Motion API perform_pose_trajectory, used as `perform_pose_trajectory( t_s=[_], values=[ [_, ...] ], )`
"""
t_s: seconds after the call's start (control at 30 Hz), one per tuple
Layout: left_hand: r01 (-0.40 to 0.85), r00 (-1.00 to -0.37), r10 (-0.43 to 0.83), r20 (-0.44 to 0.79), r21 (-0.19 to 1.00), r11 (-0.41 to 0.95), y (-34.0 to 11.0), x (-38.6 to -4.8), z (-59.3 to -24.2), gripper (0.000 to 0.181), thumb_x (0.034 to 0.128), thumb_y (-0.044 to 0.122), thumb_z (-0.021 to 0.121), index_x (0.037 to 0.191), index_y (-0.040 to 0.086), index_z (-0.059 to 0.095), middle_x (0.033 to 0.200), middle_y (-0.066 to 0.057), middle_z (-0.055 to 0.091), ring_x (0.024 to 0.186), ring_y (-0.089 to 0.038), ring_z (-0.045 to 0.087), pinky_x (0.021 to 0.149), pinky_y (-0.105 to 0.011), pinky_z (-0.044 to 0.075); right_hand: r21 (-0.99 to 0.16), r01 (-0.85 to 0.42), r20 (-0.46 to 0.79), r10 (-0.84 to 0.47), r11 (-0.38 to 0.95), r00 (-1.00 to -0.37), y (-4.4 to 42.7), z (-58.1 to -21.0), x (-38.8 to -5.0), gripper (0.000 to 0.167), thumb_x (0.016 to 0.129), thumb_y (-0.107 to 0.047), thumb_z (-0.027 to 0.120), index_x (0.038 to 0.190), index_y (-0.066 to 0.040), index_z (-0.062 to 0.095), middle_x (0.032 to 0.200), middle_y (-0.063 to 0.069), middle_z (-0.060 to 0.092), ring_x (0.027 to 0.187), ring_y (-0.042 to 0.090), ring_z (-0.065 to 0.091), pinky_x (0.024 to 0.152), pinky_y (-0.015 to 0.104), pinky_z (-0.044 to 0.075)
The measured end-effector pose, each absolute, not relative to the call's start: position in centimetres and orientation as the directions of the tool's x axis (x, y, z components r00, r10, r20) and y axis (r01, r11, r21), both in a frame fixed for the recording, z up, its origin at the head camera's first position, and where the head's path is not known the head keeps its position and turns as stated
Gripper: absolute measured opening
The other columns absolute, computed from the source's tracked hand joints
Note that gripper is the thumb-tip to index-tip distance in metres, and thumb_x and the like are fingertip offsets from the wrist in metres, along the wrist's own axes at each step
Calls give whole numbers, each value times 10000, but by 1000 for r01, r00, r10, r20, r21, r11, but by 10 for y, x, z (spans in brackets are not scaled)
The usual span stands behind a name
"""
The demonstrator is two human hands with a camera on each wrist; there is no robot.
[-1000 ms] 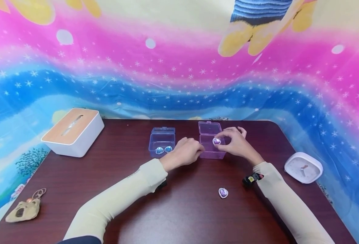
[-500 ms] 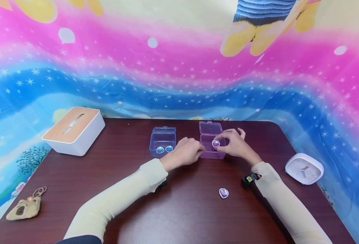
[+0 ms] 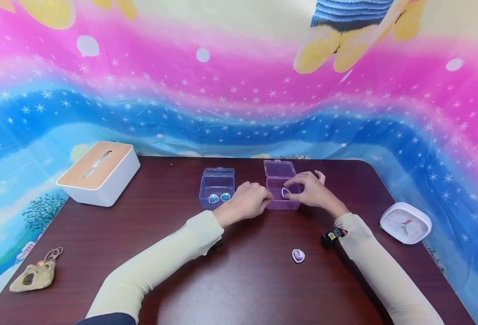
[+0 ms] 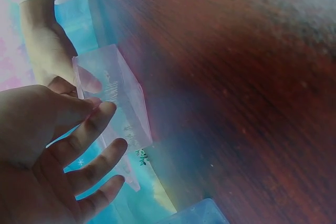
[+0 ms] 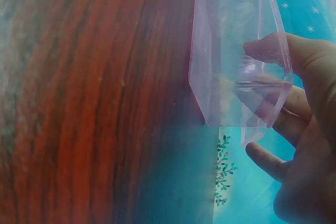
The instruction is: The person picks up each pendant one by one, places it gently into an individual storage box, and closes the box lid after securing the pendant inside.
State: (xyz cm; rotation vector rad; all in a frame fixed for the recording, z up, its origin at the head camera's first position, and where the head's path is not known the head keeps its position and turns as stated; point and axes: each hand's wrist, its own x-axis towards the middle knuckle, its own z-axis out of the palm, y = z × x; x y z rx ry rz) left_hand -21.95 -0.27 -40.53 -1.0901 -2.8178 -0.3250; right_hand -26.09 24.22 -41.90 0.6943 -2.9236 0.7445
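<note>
The pink transparent box (image 3: 283, 205) stands with its lid up; in the right wrist view the box (image 5: 210, 51) shows from the side. My left hand (image 3: 248, 201) pinches its left wall between thumb and forefinger, as the left wrist view shows of the hand (image 4: 63, 150) and box (image 4: 118, 87). My right hand (image 3: 314, 193) reaches over the right wall, thumb and forefinger holding a purple heart gem (image 3: 285, 192) inside the box. In the right wrist view the hand (image 5: 310, 114) partly covers the gem. Another purple heart gem (image 3: 298, 256) lies on the table.
A blue transparent box (image 3: 217, 184), lid up, holds two blue gems (image 3: 213, 198) left of the pink one. A tissue box (image 3: 100, 174) and a keychain pouch (image 3: 33, 276) are at the left of the table (image 3: 222, 289); a white clock (image 3: 405, 223) is at the right.
My right hand has lowered the purple gem a little, deeper into the pink box, and the gem has turned more edge-on. My left hand keeps its grip on the wall.
</note>
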Motion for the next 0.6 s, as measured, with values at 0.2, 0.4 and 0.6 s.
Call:
perform_pose_trajectory(
  t_s=[0.2, 0.4, 0.6],
  values=[
    [674, -738, 653, 168, 153, 722, -2, -220, -405, 183, 1005, 236, 644, 1051, 225, 821, 911, 46, 803, 824, -173, 730, 658, -344, 484, -440, -447, 147, -429, 778, -891, 242, -420, -261, 346, 800, -328, 883, 1095, -167, 800, 1147, 53, 779, 1231, 318, 591, 1133, 680, 103],
    [673, -739, 654, 160, 157, 722, -2, -221, -404, 178, 1002, 245, 654, 1050, 225, 824, 926, 50, 805, 825, -166, 725, 660, -329, 480, -481, -461, 123, -463, 746, -878, 243, -419, -256, 340, 868, -283, 835, 1156, -116, 768, 1210, 114, 751, 1184, 344, 657, 1098, 555, 420],
    [664, -748, 647, 150, 159, 730, -3, -221, -403, 183, 1004, 255, 652, 1064, 237, 824, 959, 63, 808, 854, -165, 728, 693, -341, 491, -478, -489, 162, -474, 729, -866, 249, -412, -245, 328, 886, -269, 819, 1161, -101, 761, 1200, 116, 736, 1143, 330, 666, 1034, 544, 506]
  ],
)
